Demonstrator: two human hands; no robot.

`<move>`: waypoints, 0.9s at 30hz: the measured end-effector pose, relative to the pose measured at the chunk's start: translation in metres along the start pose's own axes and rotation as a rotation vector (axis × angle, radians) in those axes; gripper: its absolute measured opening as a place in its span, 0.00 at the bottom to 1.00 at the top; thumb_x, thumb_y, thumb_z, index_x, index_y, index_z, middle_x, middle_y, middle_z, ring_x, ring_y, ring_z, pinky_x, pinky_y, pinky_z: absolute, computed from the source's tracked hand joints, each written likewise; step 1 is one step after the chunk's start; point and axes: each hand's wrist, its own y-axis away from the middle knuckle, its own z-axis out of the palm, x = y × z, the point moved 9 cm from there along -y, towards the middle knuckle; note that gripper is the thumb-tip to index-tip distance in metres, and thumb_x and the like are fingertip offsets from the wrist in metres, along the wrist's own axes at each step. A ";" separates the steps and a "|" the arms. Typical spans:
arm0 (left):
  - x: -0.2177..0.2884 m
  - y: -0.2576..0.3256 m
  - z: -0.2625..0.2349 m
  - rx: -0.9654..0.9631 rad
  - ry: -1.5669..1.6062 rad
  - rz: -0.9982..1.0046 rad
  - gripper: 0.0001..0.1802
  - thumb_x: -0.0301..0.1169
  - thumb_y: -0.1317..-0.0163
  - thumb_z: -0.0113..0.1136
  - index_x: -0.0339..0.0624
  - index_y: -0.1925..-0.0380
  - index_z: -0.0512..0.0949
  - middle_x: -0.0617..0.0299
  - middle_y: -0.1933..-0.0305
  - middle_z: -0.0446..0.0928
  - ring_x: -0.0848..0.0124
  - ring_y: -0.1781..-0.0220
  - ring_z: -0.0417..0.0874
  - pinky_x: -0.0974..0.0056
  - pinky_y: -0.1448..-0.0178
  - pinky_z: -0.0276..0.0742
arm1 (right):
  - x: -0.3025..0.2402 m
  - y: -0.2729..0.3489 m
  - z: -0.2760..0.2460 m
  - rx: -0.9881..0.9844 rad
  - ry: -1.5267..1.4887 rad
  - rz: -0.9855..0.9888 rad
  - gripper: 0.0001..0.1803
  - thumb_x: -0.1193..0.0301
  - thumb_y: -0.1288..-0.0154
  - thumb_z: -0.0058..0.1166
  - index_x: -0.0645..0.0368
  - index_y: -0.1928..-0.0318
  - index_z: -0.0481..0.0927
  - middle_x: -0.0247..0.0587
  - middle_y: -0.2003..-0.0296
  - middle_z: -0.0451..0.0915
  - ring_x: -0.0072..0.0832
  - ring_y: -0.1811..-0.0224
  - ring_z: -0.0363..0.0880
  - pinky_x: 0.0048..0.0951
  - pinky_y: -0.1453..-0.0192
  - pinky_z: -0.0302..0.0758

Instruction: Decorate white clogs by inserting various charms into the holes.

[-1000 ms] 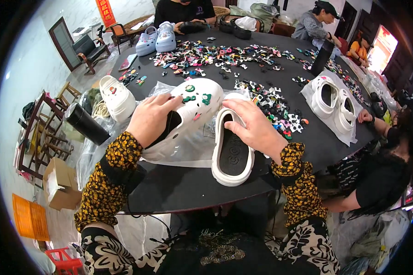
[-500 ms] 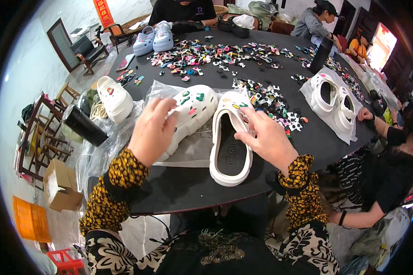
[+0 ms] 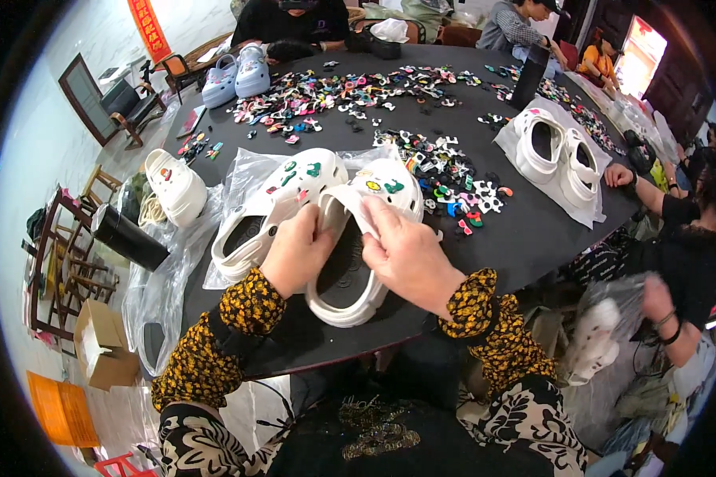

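"One white clog (image 3: 348,270) under handling. Location?"

"Near side of the bench (image 3: 525,242), toe pointing far, heel near. Its mate (image 3: 282,208) lies just to the left, on a clear plastic sheet (image 3: 243,171). Charms are fitted to the uppers of both."

"State of the grip?"

"Left hand (image 3: 301,248) and right hand (image 3: 410,258) are both engaged, a gap showing between them, clamped on a white band (image 3: 344,199) that crosses the clog's opening. Some fingertips are hidden; their exact contact cannot be told."

"What has changed?"

"Half a second ago the left hand was raised, fingers spread, beside the mate, with only the right at this clog. Both now bear on the one item; the mate is unattended."

"Meaning for the work?"

"In my judgement, attention has narrowed from the pair to this clog, and the band is the part being dealt with. A hold from both sides should keep it steady. Loose charms (image 3: 453,183) lie farther off to the right, untouched."
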 end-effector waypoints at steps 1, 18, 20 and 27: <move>0.002 0.001 -0.006 0.057 0.019 0.057 0.10 0.29 0.41 0.60 0.34 0.66 0.71 0.39 0.73 0.77 0.41 0.66 0.80 0.48 0.64 0.74 | -0.006 0.002 0.001 0.009 -0.018 -0.009 0.26 0.75 0.39 0.54 0.65 0.40 0.65 0.55 0.58 0.79 0.50 0.60 0.81 0.43 0.57 0.78; 0.026 0.033 -0.040 0.170 0.033 0.369 0.16 0.14 0.46 0.56 0.38 0.57 0.78 0.53 0.62 0.80 0.59 0.63 0.82 0.64 0.59 0.77 | 0.038 -0.039 -0.067 0.160 -0.457 0.125 0.12 0.68 0.28 0.53 0.66 0.56 0.82 0.33 0.66 0.82 0.16 0.64 0.78 0.20 0.58 0.75; 0.020 0.031 -0.039 0.145 0.067 0.330 0.16 0.15 0.46 0.57 0.38 0.57 0.77 0.52 0.60 0.81 0.59 0.62 0.83 0.64 0.57 0.77 | 0.042 -0.045 -0.060 0.145 -0.468 0.090 0.12 0.69 0.28 0.52 0.66 0.56 0.82 0.34 0.65 0.82 0.17 0.62 0.79 0.20 0.56 0.76; 0.007 0.029 -0.039 0.128 0.028 0.245 0.16 0.17 0.47 0.60 0.39 0.56 0.76 0.52 0.60 0.81 0.56 0.58 0.84 0.62 0.54 0.77 | 0.067 -0.065 -0.014 -0.007 -0.635 0.110 0.13 0.68 0.28 0.52 0.65 0.56 0.83 0.38 0.62 0.83 0.21 0.58 0.80 0.23 0.51 0.75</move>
